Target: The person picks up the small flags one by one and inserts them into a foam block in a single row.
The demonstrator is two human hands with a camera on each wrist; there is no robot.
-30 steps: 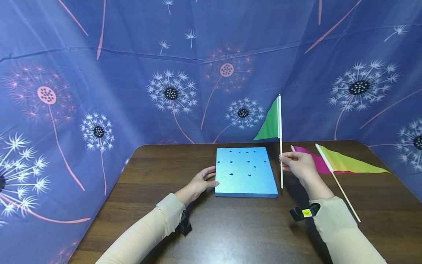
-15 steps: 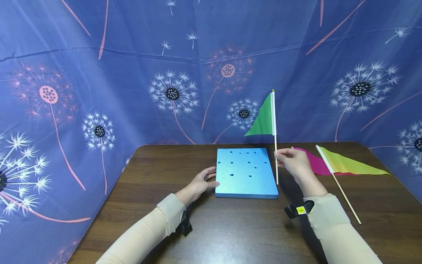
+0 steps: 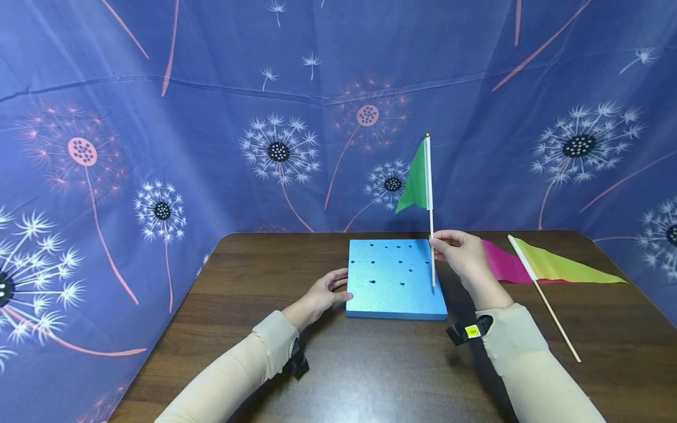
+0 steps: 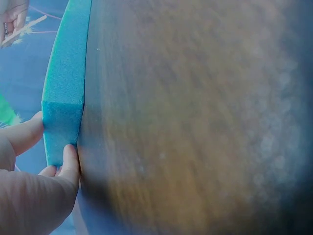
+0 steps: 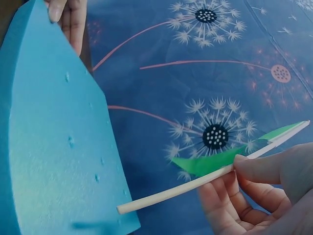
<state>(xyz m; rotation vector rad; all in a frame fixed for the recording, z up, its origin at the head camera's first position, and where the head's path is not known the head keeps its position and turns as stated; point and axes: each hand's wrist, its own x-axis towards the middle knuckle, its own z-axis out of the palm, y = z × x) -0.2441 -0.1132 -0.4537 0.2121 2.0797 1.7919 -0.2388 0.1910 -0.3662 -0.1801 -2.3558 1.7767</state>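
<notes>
A green pennant flag [image 3: 416, 182] on a pale wooden stick stands nearly upright in my right hand [image 3: 465, 258], pinched between thumb and fingers partway down the stick. Its bare lower end overlaps the right side of a thick blue foam board [image 3: 388, 301] in the head view. The right wrist view shows that stick end [image 5: 128, 207] above the board's holed face. My left hand [image 3: 319, 296] holds the board at its left side; in the left wrist view the thumb [image 4: 30, 132] lies on the top face and the fingers press against the side.
A yellow pennant flag [image 3: 566, 262] lies on the brown table [image 3: 381, 370] to the right, across a magenta one [image 3: 502, 263] partly hidden by my right hand. Several small holes dot the board. A blue dandelion-print cloth [image 3: 211, 147] hangs behind the table.
My right hand has carried the green flag leftward, from beside the board to over its right side. The left hand and the board keep their place.
</notes>
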